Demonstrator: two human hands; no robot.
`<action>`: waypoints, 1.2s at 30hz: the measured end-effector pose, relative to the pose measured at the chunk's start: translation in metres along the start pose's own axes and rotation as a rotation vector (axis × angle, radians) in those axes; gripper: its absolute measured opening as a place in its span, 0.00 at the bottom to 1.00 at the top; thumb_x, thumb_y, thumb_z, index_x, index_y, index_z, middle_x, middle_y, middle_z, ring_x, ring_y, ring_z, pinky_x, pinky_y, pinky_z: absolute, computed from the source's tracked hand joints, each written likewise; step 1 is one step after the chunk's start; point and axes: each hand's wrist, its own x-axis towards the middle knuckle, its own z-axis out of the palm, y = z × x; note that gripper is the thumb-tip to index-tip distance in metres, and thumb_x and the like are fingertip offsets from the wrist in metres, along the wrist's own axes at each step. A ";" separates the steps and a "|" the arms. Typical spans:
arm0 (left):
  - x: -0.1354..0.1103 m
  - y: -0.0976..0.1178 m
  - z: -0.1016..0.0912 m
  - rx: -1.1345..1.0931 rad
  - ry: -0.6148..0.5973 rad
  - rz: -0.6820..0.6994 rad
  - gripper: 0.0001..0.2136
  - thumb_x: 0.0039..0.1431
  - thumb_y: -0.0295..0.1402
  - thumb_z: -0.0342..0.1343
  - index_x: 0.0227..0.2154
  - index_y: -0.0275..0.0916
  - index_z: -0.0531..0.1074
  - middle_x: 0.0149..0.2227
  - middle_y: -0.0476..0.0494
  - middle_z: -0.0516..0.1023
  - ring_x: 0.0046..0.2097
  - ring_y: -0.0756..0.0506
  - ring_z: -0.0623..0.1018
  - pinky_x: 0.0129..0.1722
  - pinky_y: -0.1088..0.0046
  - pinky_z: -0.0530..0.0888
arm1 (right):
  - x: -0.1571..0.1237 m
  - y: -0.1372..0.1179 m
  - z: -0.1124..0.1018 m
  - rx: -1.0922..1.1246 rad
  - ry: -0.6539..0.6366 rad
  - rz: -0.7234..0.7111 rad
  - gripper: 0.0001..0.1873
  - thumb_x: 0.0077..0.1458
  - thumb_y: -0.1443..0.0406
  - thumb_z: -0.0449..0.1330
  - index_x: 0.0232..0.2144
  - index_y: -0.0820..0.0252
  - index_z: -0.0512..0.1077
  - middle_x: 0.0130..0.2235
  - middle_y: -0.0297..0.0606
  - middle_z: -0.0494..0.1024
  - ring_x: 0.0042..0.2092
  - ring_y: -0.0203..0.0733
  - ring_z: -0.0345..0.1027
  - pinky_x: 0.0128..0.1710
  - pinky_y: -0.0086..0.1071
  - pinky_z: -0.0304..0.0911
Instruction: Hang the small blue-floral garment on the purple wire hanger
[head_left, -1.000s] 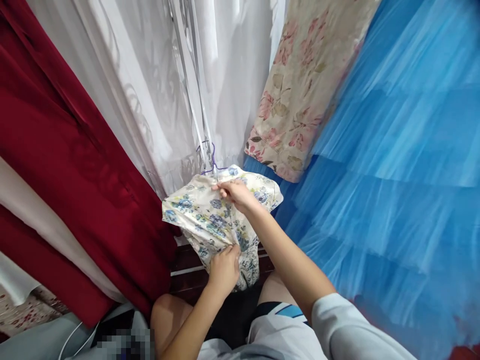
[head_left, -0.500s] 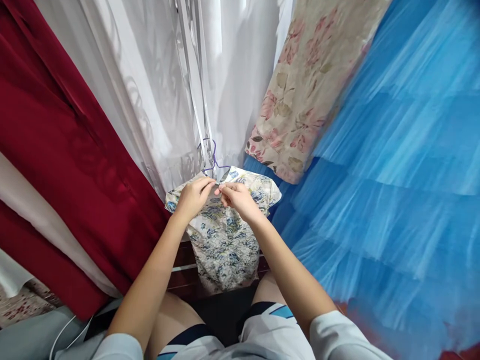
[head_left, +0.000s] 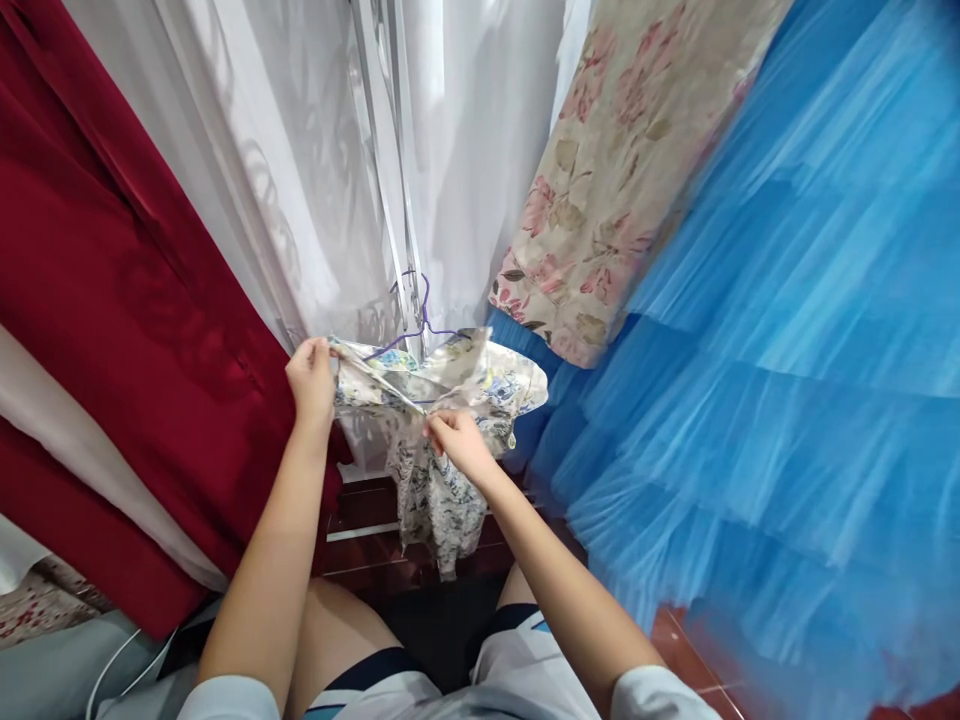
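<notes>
A small white garment with blue flowers [head_left: 480, 385] hangs on a purple wire hanger [head_left: 424, 318] in front of me. My left hand [head_left: 311, 378] is closed on the garment's left shoulder edge and holds it out toward the red cloth. My right hand [head_left: 454, 442] pinches the fabric at the front middle, just below the neckline. The cloth between my hands is pulled taut, and the lower part of the garment hangs loose below my right hand.
A red curtain [head_left: 112, 290] hangs at the left, and a sheer white one [head_left: 300, 180] behind the hanger. A beige floral cloth [head_left: 607, 200] and a layered blue tulle skirt [head_left: 787, 350] fill the right. Dark wood [head_left: 367, 520] and my knees lie below.
My left hand rose from the garment's hem to the neckline, then slid left to the shoulder. My right hand dropped a little, and the front is now spread open.
</notes>
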 end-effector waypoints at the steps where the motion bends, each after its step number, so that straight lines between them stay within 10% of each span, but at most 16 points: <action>1: 0.007 -0.010 -0.008 -0.037 0.060 -0.113 0.06 0.62 0.33 0.53 0.31 0.38 0.71 0.30 0.51 0.71 0.35 0.52 0.71 0.41 0.78 0.67 | -0.006 0.001 -0.001 0.026 -0.017 0.005 0.16 0.57 0.64 0.51 0.20 0.59 0.69 0.12 0.28 0.65 0.16 0.33 0.56 0.22 0.27 0.54; 5: -0.005 -0.054 -0.032 -0.066 0.103 -0.431 0.07 0.62 0.31 0.50 0.29 0.37 0.66 0.26 0.50 0.68 0.31 0.50 0.71 0.38 0.72 0.69 | -0.025 0.003 -0.006 0.117 -0.030 0.033 0.16 0.55 0.61 0.52 0.19 0.60 0.71 0.11 0.29 0.65 0.15 0.32 0.55 0.20 0.27 0.51; 11: -0.106 -0.101 -0.030 -0.115 -0.022 -0.704 0.10 0.58 0.38 0.55 0.28 0.37 0.66 0.27 0.48 0.71 0.30 0.49 0.72 0.33 0.71 0.68 | -0.050 0.030 -0.032 0.202 0.244 0.092 0.15 0.53 0.57 0.51 0.22 0.59 0.69 0.14 0.28 0.63 0.16 0.33 0.51 0.18 0.27 0.45; 18: -0.182 -0.049 0.013 -0.385 -0.402 -0.663 0.15 0.51 0.43 0.63 0.34 0.38 0.73 0.40 0.41 0.76 0.42 0.44 0.76 0.40 0.68 0.72 | -0.089 0.063 -0.057 0.092 0.457 0.132 0.13 0.50 0.55 0.57 0.22 0.58 0.68 0.21 0.34 0.67 0.23 0.40 0.58 0.24 0.32 0.55; 22: -0.195 -0.005 0.038 -0.267 -0.743 -0.373 0.13 0.60 0.43 0.56 0.36 0.38 0.77 0.40 0.42 0.74 0.44 0.45 0.74 0.47 0.68 0.70 | -0.103 0.039 -0.047 -0.006 0.229 -0.017 0.13 0.44 0.66 0.61 0.37 0.56 0.71 0.39 0.37 0.74 0.43 0.48 0.65 0.46 0.37 0.61; 25: -0.201 0.009 0.051 0.012 -0.827 -0.090 0.13 0.62 0.43 0.54 0.34 0.39 0.78 0.43 0.40 0.71 0.49 0.42 0.71 0.54 0.66 0.66 | -0.108 0.023 -0.037 0.109 -0.091 0.060 0.09 0.45 0.69 0.57 0.33 0.57 0.70 0.35 0.35 0.73 0.42 0.46 0.65 0.45 0.36 0.61; 28: -0.206 0.005 0.049 0.091 -0.915 -0.022 0.15 0.65 0.44 0.49 0.37 0.41 0.76 0.48 0.40 0.71 0.54 0.42 0.70 0.59 0.64 0.63 | -0.110 0.018 -0.033 0.262 -0.153 0.178 0.05 0.47 0.68 0.56 0.30 0.58 0.70 0.31 0.33 0.71 0.37 0.42 0.63 0.40 0.33 0.61; 32: -0.216 -0.023 0.011 0.020 -1.128 -0.289 0.23 0.68 0.49 0.37 0.46 0.41 0.73 0.40 0.41 0.76 0.46 0.43 0.74 0.50 0.65 0.70 | -0.110 0.013 -0.042 0.322 -0.260 0.290 0.07 0.46 0.67 0.59 0.32 0.60 0.71 0.30 0.31 0.70 0.32 0.38 0.61 0.35 0.30 0.59; 36: -0.219 -0.050 -0.048 0.260 -1.170 -0.318 0.20 0.62 0.51 0.48 0.32 0.40 0.77 0.31 0.45 0.77 0.39 0.42 0.76 0.49 0.62 0.71 | -0.100 -0.003 -0.064 0.246 -0.418 0.260 0.06 0.48 0.64 0.61 0.25 0.63 0.72 0.25 0.31 0.70 0.27 0.34 0.59 0.30 0.28 0.57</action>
